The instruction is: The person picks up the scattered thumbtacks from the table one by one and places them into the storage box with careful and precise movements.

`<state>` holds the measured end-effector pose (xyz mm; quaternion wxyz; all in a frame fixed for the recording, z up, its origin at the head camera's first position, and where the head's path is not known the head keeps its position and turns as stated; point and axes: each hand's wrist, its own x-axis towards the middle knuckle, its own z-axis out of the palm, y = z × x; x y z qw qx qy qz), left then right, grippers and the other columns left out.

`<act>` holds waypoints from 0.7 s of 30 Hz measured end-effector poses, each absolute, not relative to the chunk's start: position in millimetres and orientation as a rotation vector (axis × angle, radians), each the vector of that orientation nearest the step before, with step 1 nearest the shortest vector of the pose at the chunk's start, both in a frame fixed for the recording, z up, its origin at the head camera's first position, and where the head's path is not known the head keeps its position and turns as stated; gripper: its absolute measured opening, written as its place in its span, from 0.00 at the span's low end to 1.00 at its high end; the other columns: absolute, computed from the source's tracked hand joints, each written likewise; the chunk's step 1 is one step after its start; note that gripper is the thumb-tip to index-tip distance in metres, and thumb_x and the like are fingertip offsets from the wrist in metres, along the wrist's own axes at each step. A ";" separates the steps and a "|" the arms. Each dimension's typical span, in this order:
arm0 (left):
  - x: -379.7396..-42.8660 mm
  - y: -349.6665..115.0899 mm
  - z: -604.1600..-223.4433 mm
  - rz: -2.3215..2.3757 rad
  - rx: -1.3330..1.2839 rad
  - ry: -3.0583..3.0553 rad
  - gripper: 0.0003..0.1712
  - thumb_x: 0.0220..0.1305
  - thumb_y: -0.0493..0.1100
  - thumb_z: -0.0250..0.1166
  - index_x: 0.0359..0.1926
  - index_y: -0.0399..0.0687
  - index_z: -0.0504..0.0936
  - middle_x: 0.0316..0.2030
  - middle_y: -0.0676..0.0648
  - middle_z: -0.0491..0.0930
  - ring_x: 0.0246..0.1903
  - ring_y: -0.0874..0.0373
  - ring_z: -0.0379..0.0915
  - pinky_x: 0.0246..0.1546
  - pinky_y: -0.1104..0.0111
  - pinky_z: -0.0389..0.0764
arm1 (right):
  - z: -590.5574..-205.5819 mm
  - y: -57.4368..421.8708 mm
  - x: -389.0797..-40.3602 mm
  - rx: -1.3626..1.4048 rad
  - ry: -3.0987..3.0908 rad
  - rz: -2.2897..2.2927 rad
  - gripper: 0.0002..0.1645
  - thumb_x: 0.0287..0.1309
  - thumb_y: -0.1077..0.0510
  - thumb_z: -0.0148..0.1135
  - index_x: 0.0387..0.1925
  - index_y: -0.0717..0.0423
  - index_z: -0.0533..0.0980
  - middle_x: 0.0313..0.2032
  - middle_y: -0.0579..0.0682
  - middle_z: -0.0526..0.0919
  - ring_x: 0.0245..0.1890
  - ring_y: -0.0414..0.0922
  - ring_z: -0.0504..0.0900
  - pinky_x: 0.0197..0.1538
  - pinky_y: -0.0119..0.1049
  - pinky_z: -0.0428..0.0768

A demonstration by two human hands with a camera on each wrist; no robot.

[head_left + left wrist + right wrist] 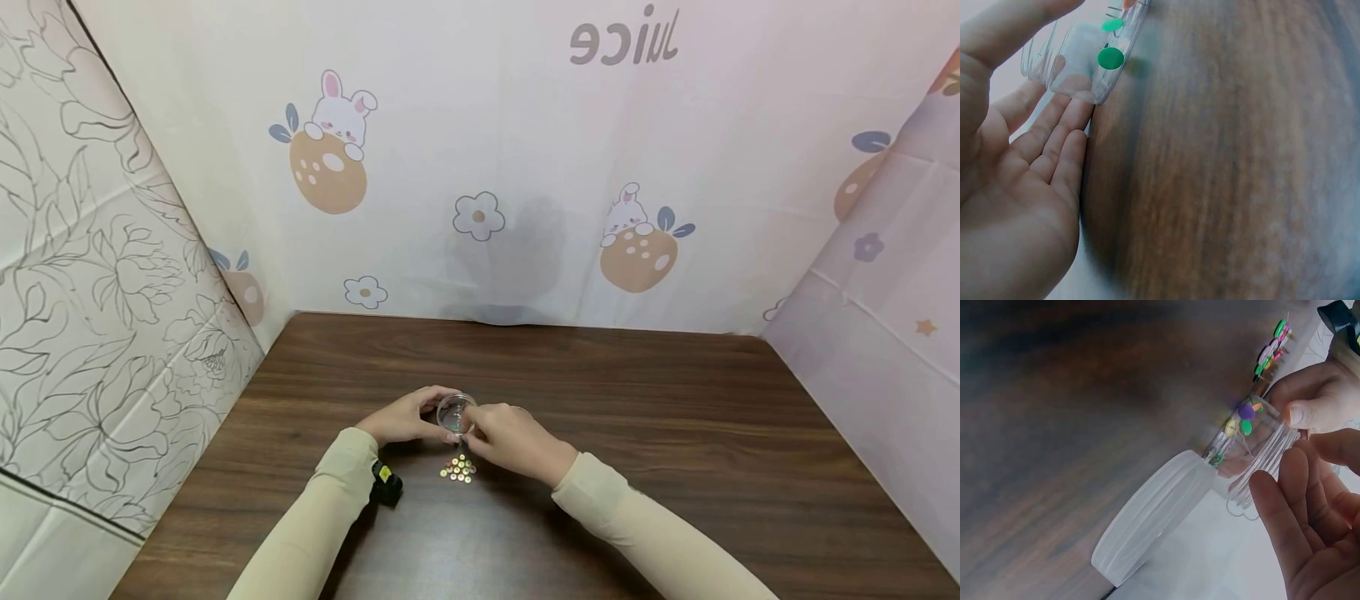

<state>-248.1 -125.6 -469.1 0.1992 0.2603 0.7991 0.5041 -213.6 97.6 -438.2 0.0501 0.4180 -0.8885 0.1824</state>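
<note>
A clear plastic jar with a threaded neck stands on the table, gripped between the thumb and fingers of my left hand. Colored flat-headed thumbtacks lie inside it, among them a green thumbtack and a purple thumbtack. My right hand is at the jar's mouth, its index finger dipping in at the rim. Whether its fingertips pinch a tack is hidden. In front of the jar lies a small cluster of thumbtacks, multicolored in the right wrist view.
A translucent round lid lies on the table beside the jar, mostly behind my right hand in the head view. A black device with a yellow label is at my left wrist. Patterned cloth hangs behind the dark wood table.
</note>
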 end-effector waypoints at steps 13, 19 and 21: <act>-255.9 -127.8 -485.5 1.386 0.679 2.284 0.42 0.45 0.55 0.74 0.62 0.64 0.66 0.55 0.56 0.71 0.54 0.63 0.66 0.58 0.54 0.67 | -445.5 102.7 -203.7 1.486 -2.703 0.500 0.03 0.52 0.61 0.62 0.29 0.50 0.77 0.24 0.37 0.76 0.22 0.27 0.69 0.25 0.21 0.71; -255.9 -127.7 -484.6 1.390 0.702 2.284 0.42 0.45 0.54 0.74 0.63 0.62 0.66 0.56 0.54 0.71 0.54 0.62 0.66 0.58 0.52 0.67 | -448.8 102.3 -201.1 1.536 -2.734 0.452 0.02 0.53 0.61 0.62 0.29 0.51 0.77 0.23 0.38 0.75 0.22 0.28 0.68 0.25 0.21 0.70; -256.0 -127.7 -484.6 1.385 0.704 2.292 0.42 0.46 0.53 0.74 0.63 0.62 0.67 0.56 0.54 0.71 0.54 0.62 0.66 0.58 0.53 0.67 | -449.4 102.2 -200.6 1.537 -2.743 0.435 0.02 0.52 0.61 0.63 0.29 0.52 0.76 0.24 0.38 0.75 0.22 0.28 0.68 0.25 0.22 0.70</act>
